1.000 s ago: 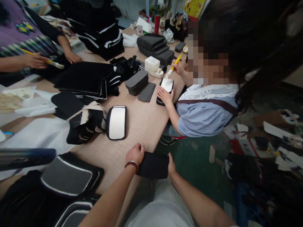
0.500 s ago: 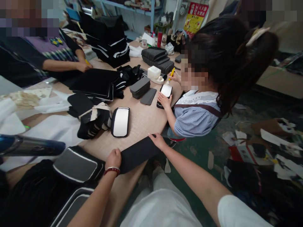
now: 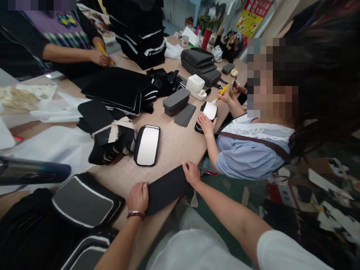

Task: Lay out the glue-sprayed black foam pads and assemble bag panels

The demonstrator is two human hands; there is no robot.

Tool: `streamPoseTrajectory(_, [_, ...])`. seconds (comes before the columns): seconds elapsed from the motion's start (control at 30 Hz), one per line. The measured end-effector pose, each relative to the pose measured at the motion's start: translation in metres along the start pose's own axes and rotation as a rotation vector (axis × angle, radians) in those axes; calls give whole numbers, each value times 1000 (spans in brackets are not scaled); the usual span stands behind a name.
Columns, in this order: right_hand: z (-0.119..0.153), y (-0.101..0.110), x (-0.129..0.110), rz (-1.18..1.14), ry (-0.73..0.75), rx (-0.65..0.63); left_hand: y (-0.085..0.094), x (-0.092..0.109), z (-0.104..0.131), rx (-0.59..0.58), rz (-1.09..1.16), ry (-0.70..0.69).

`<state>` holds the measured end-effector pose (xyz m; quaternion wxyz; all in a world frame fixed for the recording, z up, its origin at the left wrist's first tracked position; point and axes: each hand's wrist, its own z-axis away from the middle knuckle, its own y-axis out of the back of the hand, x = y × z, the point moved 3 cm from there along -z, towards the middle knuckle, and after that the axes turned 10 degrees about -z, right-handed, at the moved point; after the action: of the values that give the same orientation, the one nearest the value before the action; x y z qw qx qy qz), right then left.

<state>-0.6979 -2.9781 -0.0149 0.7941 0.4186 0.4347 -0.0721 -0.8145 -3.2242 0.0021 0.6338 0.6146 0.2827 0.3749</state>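
The black panel (image 3: 167, 191) looks light and bendable, best held at its ends. Left grip (image 3: 138, 197) clasps the left end, right grip (image 3: 192, 174) the right.

White top (image 3: 194, 249), short sleeve (image 3: 281, 247); pale trousers (image 3: 194, 219); dark red bracelet (image 3: 136, 215) on left wrist (image 3: 137, 208)

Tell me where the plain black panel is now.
In the head view, the plain black panel is low at centre, held between left hand and right hand at the edge of the table, below and right of the white-faced pad.
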Motion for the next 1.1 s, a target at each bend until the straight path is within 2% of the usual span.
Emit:
streamPoseTrajectory(0.17, [-5, 6, -7, -107, -40, -140, 13, 1, -7, -151, 46, 50])
streamPoseTrajectory(0.3, [1, 15, -19, -288, -47, -442, 29, 1, -3, -325, 161, -49])
streamPoseTrajectory(0.43, [20, 25, -33, -427, -37, -771, 41, 1, 18, -445, 305, -108])
streamPoseTrajectory(0.57, [45, 49, -51, -494, 62, -866, 61, 9, 52, -579, 497, -141])
streamPoseTrajectory(0.63, [55, 66, -62, -497, 151, -879, 72, 16, 71, -590, 532, -155])
streamPoseTrajectory(0.73, [67, 89, -79, -455, 296, -926, 86, 28, 99, -521, 552, -154])
streamPoseTrajectory(0.83, [73, 106, -89, -396, 380, -997, 95, 38, 119, -488, 601, -138])
streamPoseTrajectory(0.93, [79, 117, -91, -272, 462, -1111, 106, 44, 128, -478, 596, -161])
streamPoseTrajectory(1.03, [82, 124, -92, -174, 550, -1249, 122, 52, 128, -484, 591, -261])
streamPoseTrajectory(1.1, [77, 124, -94, -170, 541, -1309, 128, 56, 130, -495, 605, -331])
